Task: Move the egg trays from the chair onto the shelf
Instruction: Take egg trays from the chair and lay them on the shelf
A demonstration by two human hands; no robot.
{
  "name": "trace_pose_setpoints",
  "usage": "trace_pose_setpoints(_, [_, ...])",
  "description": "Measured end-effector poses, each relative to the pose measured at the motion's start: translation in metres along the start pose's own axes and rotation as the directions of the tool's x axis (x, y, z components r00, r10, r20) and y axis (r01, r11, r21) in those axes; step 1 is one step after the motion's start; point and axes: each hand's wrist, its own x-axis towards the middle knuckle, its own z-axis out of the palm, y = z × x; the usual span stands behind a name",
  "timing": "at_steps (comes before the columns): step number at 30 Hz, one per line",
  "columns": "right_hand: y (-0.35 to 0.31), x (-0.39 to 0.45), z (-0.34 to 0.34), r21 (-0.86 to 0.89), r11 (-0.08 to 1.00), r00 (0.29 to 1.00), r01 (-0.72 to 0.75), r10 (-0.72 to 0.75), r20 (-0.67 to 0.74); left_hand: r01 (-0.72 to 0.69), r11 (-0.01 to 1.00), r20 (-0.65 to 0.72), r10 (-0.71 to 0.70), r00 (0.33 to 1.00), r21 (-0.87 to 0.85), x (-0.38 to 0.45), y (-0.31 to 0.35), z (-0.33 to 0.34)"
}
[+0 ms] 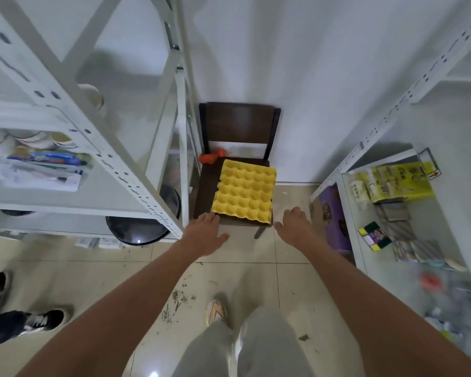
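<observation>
Both arms reach up the frame toward the centre — left hand (206,233) and right hand (297,227) with fingers relaxed, holding nothing, flanking the near edge of the yellow egg tray (244,192) on the dark chair (239,126).

At frame centre, a matt yellow moulded-pulp egg tray (244,192) lies on a dark wood-grain chair (239,126). At left, a white painted metal shelf (74,104); below, glossy beige floor tiles (256,270).
</observation>
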Motion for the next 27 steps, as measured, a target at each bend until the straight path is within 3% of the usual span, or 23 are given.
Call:
trace_pose_setpoints(9, [0.025, 0.088, 0.014, -0.005, 1.000, 0.996, -0.022, 0.022, 0.082, 0.058, 0.994, 0.133, -0.045, 0.990, -0.096, 0.096, 0.009, 0.012])
trace_pose_setpoints(16, [0.042, 0.185, 0.032, 0.139, 0.990, 0.967, -0.035, -0.002, 0.254, 0.122, 0.990, 0.202, -0.106, 0.974, -0.070, 0.161, 0.016, 0.034])
trace_pose_setpoints(21, [0.049, 0.244, 0.052, 0.339, 0.910, 0.933, -0.240, 0.120, 0.340, 0.168, 0.975, 0.212, -0.136, 0.968, -0.146, 0.214, 0.014, 0.049])
trace_pose_setpoints(23, [0.054, 0.271, 0.065, 0.433, 0.835, 0.914, -0.340, 0.184, 0.362, 0.244, 0.937, 0.225, -0.189, 0.956, -0.249, 0.250, 0.003, 0.054])
trace_pose_setpoints(27, [0.057, 0.324, 0.098, 0.472, 0.758, 0.880, -0.451, 0.287, 0.379, 0.425, 0.759, 0.203, -0.375, 0.905, -0.493, 0.319, -0.024, 0.064])
